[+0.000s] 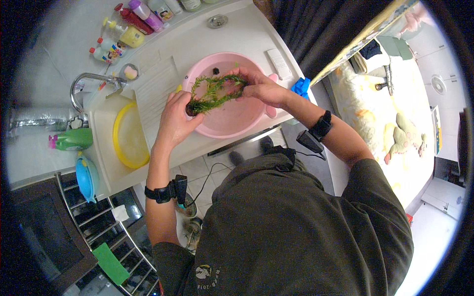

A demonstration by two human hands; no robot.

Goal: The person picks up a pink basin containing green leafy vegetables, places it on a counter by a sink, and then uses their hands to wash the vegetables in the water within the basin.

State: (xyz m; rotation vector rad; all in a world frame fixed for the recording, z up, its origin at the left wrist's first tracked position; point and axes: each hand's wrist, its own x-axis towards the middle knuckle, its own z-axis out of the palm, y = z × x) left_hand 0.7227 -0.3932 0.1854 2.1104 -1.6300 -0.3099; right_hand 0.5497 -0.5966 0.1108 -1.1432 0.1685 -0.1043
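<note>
Over a pink plastic basin (226,133), both hands hold leafy green plant stems (213,88) that look like water plants. My left hand (177,116) grips a dark clump (190,109) at their left end, by the basin's left rim. At the other end, the fingers of my right hand (262,88) close around the stems, and the fingertips are partly hidden by leaves. The strands spread in a loose loop between the hands. A small dark round piece (216,71) and a green scrap (236,64) lie in the basin beyond the plants.
The basin stands on a white sink counter (163,66). To its left are a tap (92,76) and a yellow basin (126,155) in the sink. A white box (279,63) and blue plastic (301,87) lie right. Bottles (135,20) line the back; a cable (203,185) hangs below.
</note>
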